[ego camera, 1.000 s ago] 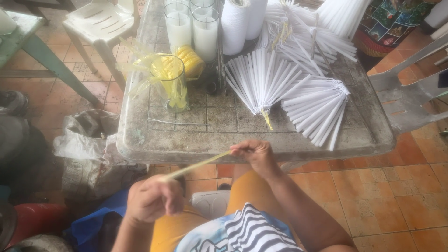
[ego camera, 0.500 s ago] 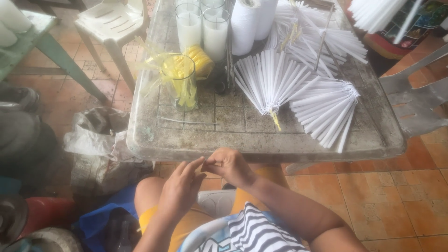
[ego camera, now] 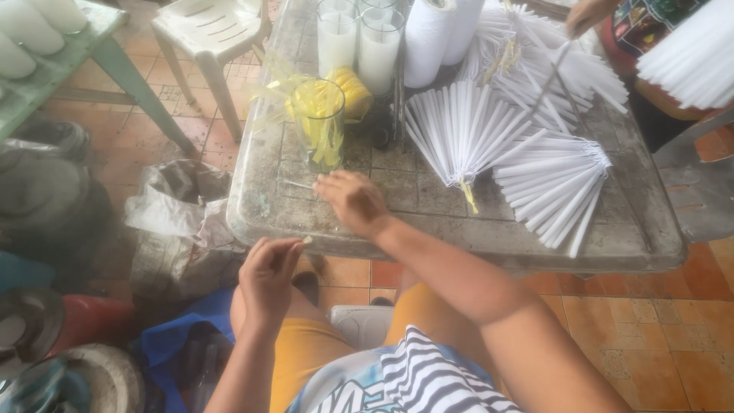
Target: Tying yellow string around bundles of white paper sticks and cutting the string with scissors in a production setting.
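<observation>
A small pale strip end (ego camera: 307,239), thin and yellowish, sits pinched between the thumb and fingertips of the left hand (ego camera: 269,273), which is held just below the front edge of the worn grey stone-topped desk (ego camera: 428,222), over the person's lap in orange shorts. The right hand (ego camera: 352,200) reaches forward over the desk's front part with its fingers loosely spread and curved down, grasping nothing that can be made out; it rests on or just above the surface, near a clear drinking glass (ego camera: 319,122) stuffed with yellow ribbon strips. Behind that glass stand 2 tall glass jars of white wax (ego camera: 359,42) and a white roll (ego camera: 432,38). To the right lie fan-shaped bundles of slim white candles (ego camera: 466,134), 1 tied at its base with a yellow strip, another fan (ego camera: 554,183) just beside it. A white plastic chair (ego camera: 210,30) stands to the left of the desk, and crumpled plastic bags (ego camera: 180,218) lie on the tiled floor.
</observation>
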